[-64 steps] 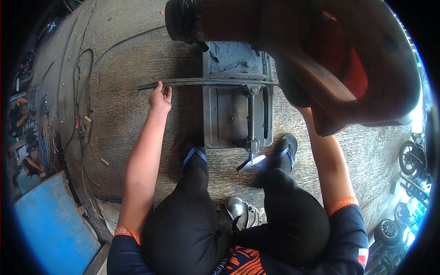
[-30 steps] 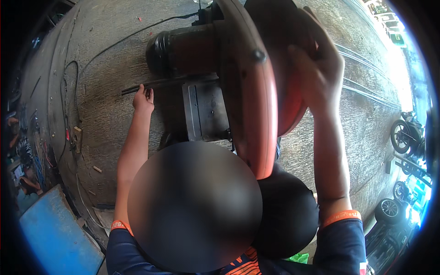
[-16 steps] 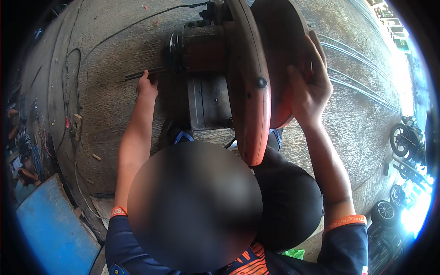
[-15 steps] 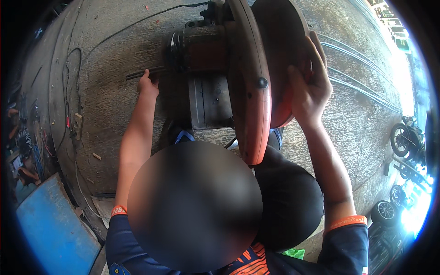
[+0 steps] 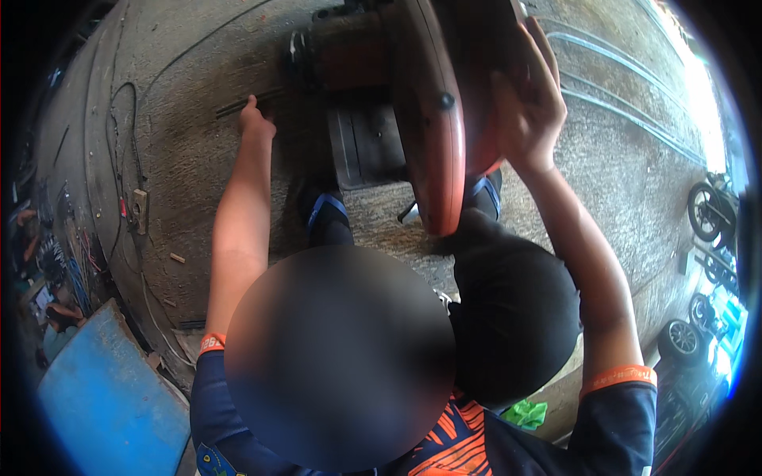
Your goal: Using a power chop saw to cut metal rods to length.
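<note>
A bulky machine with a dark motor, a long curved red guard and a large round reddish disc stands in front of me. My right hand is closed about the disc's right edge, thumb on the near side and fingers stretched along the rim. To the left of the motor, my left hand is closed on thin dark rods, which stick out past its left side. Their other ends run into shadow beside the motor. The machine's metal base rests between my feet.
Cables and a small wooden block lie on the floor at left. Long thin metal rods stretch across the right. A blue panel is at lower left, motorcycles at far right. A blurred patch covers the lower middle.
The view has shifted, so the machine and my feet appear higher in the picture. Both hands keep their hold, and the disc's top now lies partly out of the picture.
</note>
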A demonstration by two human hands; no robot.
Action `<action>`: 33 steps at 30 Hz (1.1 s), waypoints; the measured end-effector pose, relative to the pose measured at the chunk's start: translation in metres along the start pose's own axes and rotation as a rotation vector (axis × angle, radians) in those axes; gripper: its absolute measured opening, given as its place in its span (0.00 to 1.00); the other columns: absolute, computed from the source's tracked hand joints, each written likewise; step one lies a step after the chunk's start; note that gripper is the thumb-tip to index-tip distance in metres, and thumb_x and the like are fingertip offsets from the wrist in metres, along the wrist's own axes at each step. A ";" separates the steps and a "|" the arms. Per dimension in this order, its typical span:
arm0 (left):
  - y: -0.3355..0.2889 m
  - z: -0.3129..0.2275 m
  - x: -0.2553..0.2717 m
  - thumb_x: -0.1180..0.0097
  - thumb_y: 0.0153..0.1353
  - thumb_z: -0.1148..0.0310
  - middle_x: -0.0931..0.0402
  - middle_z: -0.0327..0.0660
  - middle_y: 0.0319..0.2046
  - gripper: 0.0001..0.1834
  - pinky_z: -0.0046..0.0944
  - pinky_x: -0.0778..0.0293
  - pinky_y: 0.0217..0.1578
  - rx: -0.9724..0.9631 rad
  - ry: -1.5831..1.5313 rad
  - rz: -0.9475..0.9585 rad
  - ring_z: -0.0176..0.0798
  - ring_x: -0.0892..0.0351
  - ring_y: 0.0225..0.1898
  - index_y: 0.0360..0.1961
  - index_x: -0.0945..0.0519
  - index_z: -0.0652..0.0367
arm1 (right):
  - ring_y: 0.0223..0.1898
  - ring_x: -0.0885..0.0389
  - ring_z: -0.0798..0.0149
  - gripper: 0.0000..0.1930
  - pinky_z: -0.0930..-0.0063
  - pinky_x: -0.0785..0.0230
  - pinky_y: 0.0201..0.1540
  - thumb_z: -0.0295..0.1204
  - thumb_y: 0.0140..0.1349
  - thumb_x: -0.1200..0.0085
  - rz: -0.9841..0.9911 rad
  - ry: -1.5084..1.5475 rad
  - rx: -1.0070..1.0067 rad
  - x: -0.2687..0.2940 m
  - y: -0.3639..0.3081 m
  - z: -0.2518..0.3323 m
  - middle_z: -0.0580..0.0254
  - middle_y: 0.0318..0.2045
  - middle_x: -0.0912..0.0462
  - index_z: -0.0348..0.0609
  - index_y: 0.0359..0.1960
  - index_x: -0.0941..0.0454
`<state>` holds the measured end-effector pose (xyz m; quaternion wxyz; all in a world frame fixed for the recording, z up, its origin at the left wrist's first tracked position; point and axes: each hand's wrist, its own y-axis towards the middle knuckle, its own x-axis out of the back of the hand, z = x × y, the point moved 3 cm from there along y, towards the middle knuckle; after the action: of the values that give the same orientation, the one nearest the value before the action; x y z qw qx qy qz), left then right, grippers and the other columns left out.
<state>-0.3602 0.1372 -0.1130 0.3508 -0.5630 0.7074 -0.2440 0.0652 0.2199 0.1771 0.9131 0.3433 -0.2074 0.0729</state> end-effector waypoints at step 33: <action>-0.022 0.013 -0.009 0.43 0.63 0.64 0.28 0.44 0.44 0.15 0.44 0.21 0.45 -0.002 -0.002 0.104 0.45 0.26 0.43 0.48 0.28 0.59 | 0.63 0.33 0.53 0.27 0.66 0.37 0.62 0.19 0.53 0.50 0.033 -0.106 -0.098 0.004 0.000 -0.001 0.49 0.61 0.32 0.39 0.59 0.28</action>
<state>-0.3353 0.1409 -0.1034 0.3634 -0.5262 0.7354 -0.2242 0.0693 0.2203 0.1787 0.9153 0.2980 -0.2643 0.0597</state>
